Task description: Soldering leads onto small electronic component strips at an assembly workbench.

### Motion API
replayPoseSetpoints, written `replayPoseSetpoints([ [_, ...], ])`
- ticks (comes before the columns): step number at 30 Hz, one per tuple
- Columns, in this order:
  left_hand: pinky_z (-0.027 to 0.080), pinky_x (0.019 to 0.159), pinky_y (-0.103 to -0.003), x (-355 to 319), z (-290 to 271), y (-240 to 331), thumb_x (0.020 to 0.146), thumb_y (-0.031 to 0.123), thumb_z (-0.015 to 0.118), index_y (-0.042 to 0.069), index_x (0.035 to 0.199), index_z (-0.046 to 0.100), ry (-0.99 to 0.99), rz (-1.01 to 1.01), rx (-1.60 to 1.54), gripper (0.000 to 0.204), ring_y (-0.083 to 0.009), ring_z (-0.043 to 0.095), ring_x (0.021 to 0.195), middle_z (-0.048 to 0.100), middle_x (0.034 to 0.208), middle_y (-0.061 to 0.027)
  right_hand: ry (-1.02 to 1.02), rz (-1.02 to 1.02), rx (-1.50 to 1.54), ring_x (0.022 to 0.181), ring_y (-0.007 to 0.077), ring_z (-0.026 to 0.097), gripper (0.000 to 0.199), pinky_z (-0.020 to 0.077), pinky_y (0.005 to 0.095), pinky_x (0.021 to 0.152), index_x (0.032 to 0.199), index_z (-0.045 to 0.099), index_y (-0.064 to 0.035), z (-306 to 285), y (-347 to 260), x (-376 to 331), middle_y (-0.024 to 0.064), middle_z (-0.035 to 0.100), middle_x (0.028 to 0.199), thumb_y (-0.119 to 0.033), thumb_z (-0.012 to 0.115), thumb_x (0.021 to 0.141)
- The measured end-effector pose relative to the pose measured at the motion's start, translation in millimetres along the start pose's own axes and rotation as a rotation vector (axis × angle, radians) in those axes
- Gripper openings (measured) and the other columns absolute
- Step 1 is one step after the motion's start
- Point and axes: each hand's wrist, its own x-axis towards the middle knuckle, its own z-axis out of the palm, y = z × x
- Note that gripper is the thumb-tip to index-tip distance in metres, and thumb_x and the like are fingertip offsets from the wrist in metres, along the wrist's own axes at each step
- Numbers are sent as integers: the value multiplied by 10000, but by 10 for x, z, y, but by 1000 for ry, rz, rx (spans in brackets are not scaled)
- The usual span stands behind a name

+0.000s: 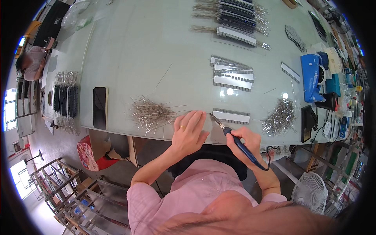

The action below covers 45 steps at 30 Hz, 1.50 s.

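Observation:
My right hand (244, 143) grips a blue-handled soldering iron (246, 149), its cord curling back beside the wrist. The iron's tip meets the left end of a flat white strip (231, 116) with dark gridded edges, lying near the table's front edge. At that same end, my left hand (190, 131) rests with its fingers pressed together; what they pinch, if anything, is hidden. Left of this hand lies a loose pile of thin silvery wires (150, 113). A second heap of wires (279, 117) sits to the right of the strip.
Beyond the strip is a stack of similar strips (233, 74), with a larger wired stack (237, 23) farther back. A black phone (100, 107) and a wired bundle (65, 101) lie left. A blue tape dispenser (312, 78) stands right; a fan (310, 192) is below.

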Motion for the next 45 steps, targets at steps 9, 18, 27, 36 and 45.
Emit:
replayPoseSetpoints([
  [9,351,943,-446,-185,40,238,710,297,743,134,1012,645,126,271,-83,357,-208,554,1064,566,1089,-24,342,269,639,634,118,635,104,515,233,574,936,558,-3,-25,369,-203,74,634,784,-10,628,861],
  [18,184,1095,-582,306,261,532,733,596,670,54,1415,390,-273,177,-29,915,-348,212,1409,299,1502,-163,549,252,430,609,136,620,101,501,240,601,930,526,-18,-484,579,-459,55,582,789,-74,604,899],
  [27,285,1055,-514,259,319,499,765,523,667,46,1348,474,-309,366,111,777,-286,351,1349,415,1434,-137,646,316,424,610,133,604,103,471,241,603,931,539,-13,-591,738,-650,63,601,770,-100,589,909],
  [36,421,968,-445,155,209,584,810,119,558,64,1093,644,-151,620,20,301,-182,611,1019,635,1135,-53,807,312,346,639,138,612,80,468,248,628,914,526,-15,-815,1015,-664,74,615,752,-72,583,907],
  [45,415,925,-422,2579,130,-143,778,80,669,165,1083,675,244,531,175,316,-225,568,965,613,1020,-3,884,244,424,674,145,633,109,492,241,646,954,509,-16,-698,1274,-734,70,589,839,-48,598,899],
])
